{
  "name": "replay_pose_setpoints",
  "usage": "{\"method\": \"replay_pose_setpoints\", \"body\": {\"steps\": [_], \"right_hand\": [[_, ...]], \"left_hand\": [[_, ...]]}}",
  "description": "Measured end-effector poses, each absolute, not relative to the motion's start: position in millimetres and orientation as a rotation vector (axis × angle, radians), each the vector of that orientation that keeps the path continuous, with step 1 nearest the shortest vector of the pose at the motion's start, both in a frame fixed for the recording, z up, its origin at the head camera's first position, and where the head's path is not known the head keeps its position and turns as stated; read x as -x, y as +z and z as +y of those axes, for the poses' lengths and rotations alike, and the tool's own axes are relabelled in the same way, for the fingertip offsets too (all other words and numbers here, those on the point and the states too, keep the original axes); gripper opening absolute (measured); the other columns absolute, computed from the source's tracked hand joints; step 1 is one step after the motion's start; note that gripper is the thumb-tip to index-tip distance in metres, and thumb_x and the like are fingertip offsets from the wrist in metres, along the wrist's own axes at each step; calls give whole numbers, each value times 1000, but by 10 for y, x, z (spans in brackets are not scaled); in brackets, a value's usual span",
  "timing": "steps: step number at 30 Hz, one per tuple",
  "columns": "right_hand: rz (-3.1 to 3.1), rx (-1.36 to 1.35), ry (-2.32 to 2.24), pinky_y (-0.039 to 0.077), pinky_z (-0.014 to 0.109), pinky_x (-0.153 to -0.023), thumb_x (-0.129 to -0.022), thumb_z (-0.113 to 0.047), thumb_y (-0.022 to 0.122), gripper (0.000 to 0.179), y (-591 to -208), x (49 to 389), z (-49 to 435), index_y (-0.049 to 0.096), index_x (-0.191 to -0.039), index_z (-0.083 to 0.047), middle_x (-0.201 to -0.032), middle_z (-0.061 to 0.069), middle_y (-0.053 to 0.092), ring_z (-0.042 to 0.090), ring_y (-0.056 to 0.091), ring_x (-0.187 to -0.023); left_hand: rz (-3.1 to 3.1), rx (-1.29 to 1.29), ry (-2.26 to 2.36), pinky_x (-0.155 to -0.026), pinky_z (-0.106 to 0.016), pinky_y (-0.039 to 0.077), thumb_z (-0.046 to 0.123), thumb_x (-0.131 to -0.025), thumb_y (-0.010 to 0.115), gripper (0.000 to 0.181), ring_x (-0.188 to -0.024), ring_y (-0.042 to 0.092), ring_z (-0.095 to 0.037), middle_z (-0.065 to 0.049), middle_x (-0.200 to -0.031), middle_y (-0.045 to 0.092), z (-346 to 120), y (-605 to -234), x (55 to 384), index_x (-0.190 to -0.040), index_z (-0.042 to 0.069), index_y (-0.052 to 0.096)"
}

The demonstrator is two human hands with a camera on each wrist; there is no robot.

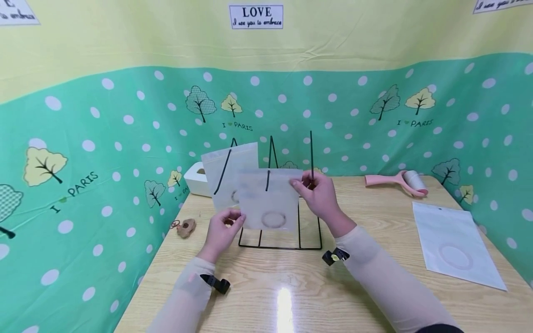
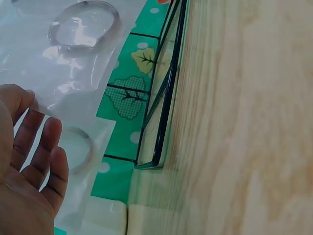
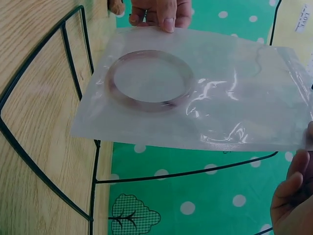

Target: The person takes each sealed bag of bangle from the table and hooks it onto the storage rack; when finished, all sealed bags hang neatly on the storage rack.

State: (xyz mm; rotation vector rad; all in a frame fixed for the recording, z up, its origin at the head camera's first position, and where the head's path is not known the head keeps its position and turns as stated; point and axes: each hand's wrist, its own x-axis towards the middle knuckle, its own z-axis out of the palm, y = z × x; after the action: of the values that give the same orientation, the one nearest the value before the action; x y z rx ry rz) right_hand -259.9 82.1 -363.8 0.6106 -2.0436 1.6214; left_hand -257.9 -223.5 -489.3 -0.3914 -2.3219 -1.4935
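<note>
A translucent plastic bag [image 1: 258, 199] with a ring-shaped bangle [image 3: 149, 105] near its bottom is held upright before a black wire rack [image 1: 280, 248]. My left hand [image 1: 222, 231] pinches its lower left edge between thumb and fingers. At the upper right corner my right hand [image 1: 318, 192] pinches it. A rack prong [image 1: 268, 181] shows at the bag's top middle; whether it passes through the bag I cannot tell. A second bag [image 1: 231, 169], also with a bangle, hangs tilted at the rack's left prong, partly hidden behind the first.
At the right lies another bag [image 1: 454, 226] with a ring shape inside. Behind it is a pink-handled lint roller [image 1: 399, 180]. A white box [image 1: 195, 180] stands at the back left, and a small brown object [image 1: 186, 228] with red cord lies nearer. Patterned cloth [image 1: 333, 115] surrounds the table.
</note>
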Motion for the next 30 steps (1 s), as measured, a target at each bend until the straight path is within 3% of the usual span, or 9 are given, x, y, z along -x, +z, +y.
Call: {"method": "replay_pose_setpoints", "body": {"steps": [7,12,22,30], "right_hand": [[-2057,-598,1649,40,21,-52,-97,-4,74,21,-3643,2699,831,64,-82,6,-73,20,58,26,51,-62],[-2029,-620,1644,44,20,-52,-98,-2,72,16,-3626,2742,820,68,-86,8,-74,22,61,16,56,-61],[-2014,-549,1691,51,25,-57,-101,-23,73,22,-3879,3145,848,75,-91,-3,-74,9,63,20,59,-65],[-2006,-532,1695,52,24,-60,-102,-25,73,24,-3853,3240,827,76,-97,-1,-78,12,66,21,60,-67]], "left_hand": [[-2310,363,-1498,-78,-33,54,21,-98,78,11,-89,66,-21,-4,-97,75,-2229,-4855,2713,-104,11,78],[-2314,309,-1510,-79,-32,53,12,-97,78,13,-89,66,-26,-12,-98,74,-2181,-4800,2757,-106,3,76],[-2336,246,-1432,-78,-36,56,20,-98,77,10,-90,67,-19,-2,-98,74,-2133,-4809,2900,-103,12,77],[-2327,157,-1428,-78,-35,58,22,-98,78,12,-90,69,-20,-3,-101,75,-2064,-4778,2973,-106,12,77]]}}
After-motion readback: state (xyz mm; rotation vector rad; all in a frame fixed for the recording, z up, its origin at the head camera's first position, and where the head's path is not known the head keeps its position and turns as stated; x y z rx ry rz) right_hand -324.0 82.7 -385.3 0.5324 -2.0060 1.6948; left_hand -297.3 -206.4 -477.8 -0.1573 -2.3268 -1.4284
